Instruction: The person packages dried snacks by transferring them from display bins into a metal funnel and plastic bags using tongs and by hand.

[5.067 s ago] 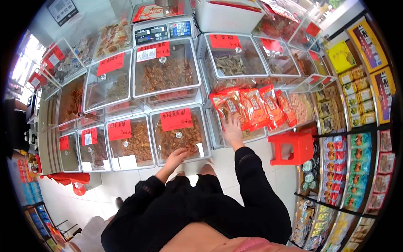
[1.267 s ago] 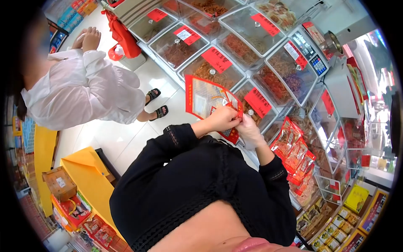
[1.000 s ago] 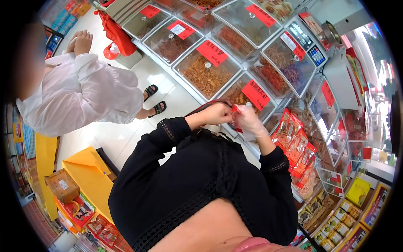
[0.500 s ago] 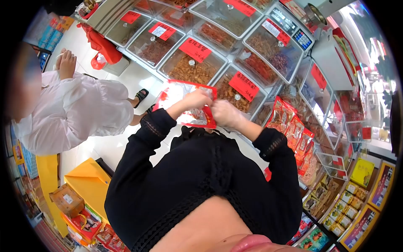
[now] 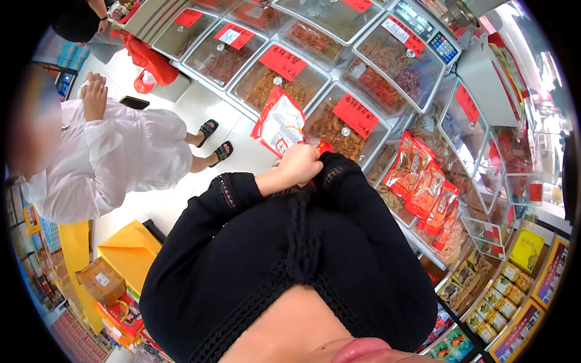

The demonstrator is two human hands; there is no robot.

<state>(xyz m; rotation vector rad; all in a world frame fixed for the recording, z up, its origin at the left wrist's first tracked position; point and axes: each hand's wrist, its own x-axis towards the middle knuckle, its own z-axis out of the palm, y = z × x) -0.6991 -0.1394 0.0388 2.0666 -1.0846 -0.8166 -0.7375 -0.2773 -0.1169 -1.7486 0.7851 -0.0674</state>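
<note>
Before the lidded bins [image 5: 363,142], left hand [image 5: 298,164]: gripping a red-edged pouch [image 5: 281,123], lower end covered.
Right hand: hidden beyond black cuff [image 5: 336,173]; cannot tell its grip.

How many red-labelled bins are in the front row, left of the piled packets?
4: the far-left bin, the second bin beside it, the third bin partly behind the held packet, and the fourth bin nearest the piled packets.
</note>
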